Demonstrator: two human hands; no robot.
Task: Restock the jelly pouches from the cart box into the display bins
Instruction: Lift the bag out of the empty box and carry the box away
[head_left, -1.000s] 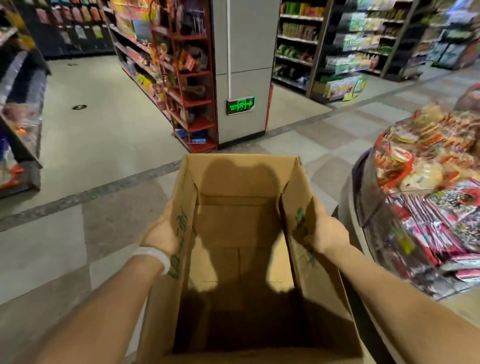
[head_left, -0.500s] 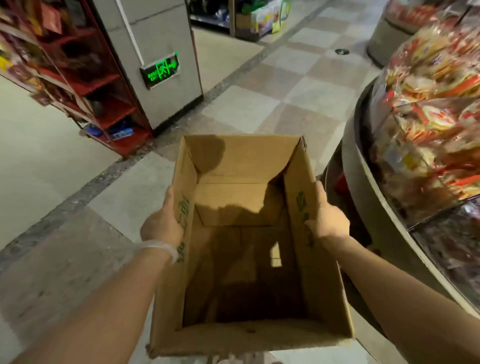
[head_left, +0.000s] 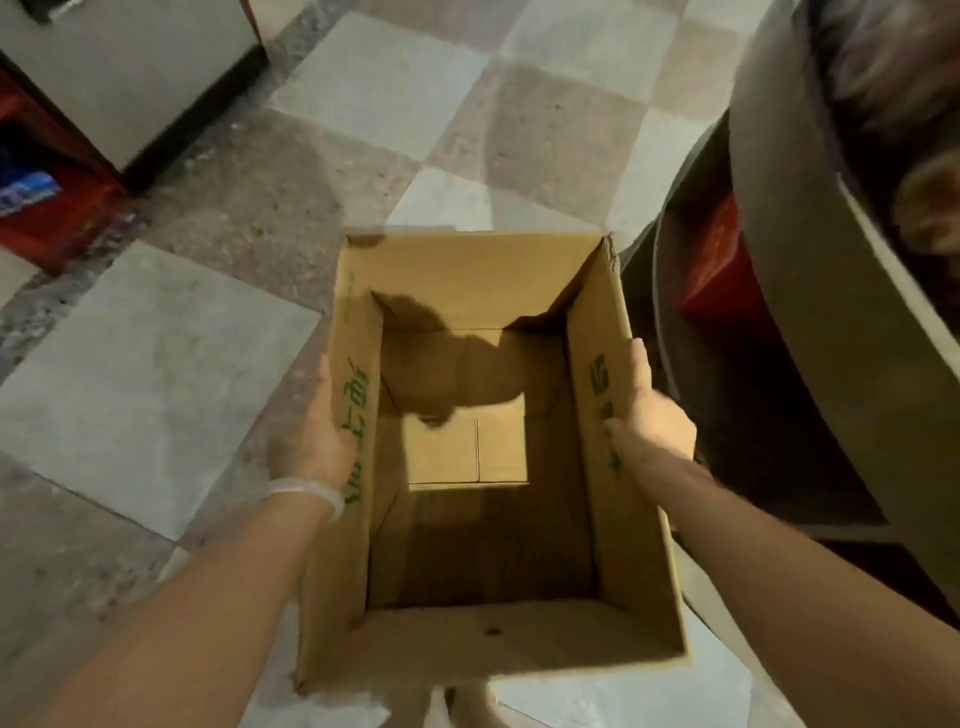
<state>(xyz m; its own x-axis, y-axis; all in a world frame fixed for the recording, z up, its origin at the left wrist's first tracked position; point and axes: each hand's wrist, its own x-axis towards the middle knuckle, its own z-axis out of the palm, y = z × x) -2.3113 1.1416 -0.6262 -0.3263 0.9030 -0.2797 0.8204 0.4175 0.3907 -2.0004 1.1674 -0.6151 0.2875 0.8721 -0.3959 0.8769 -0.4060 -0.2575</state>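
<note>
A brown cardboard box (head_left: 488, 467) is held up in the air over the floor (head_left: 156, 374), with its open top facing up at the camera. Its long sides run away from the person, and the short sides are at the near and far ends. The top flaps stand up. Nothing can be seen inside the box, only its flat bottom, where a small patch is lit and the rest is in shadow. Green letters are printed on the left and right flaps. The left hand (head_left: 311, 436) presses flat on the outside of the left flap, fingers straight and pointing away. A white band (head_left: 311, 491) goes round that wrist. The right hand (head_left: 649, 415) holds the right flap, with the thumb over the flap's edge and the fingers along the outside. The floor is made of big square tiles, some light grey and some brownish. To the right of the box, close beside it, is a round grey display stand (head_left: 810, 291), with something red (head_left: 711, 270) under it. At the far left stands a red shelf (head_left: 47, 208) beside a grey pillar (head_left: 130, 67).
</note>
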